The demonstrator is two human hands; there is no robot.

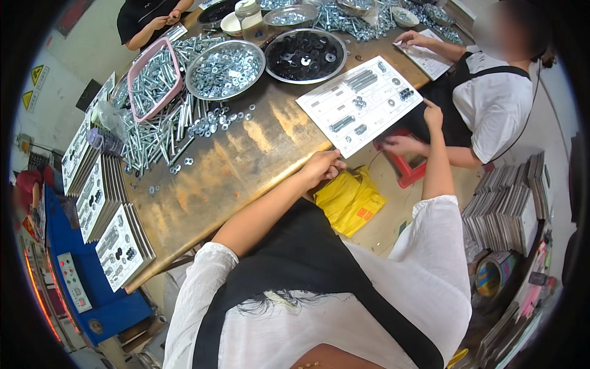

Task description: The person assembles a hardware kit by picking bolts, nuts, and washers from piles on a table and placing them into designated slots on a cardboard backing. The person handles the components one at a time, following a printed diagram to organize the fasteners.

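A white printed board with several bolts, nuts and washers on its face lies at the table's right side, part of it past the edge. My left hand is closed at its near corner, fingers curled at the table edge. On the right corner, my right hand grips the board between thumb and fingers. Beyond the board stands a steel bowl of black washers. Left of that is a steel bowl of silver washers, then a pink basket of long bolts.
Loose bolts and washers spread over the worn table. Stacked boards line its left edge. A co-worker sits at the right with another board; a second person works across. A yellow bag hangs below the edge.
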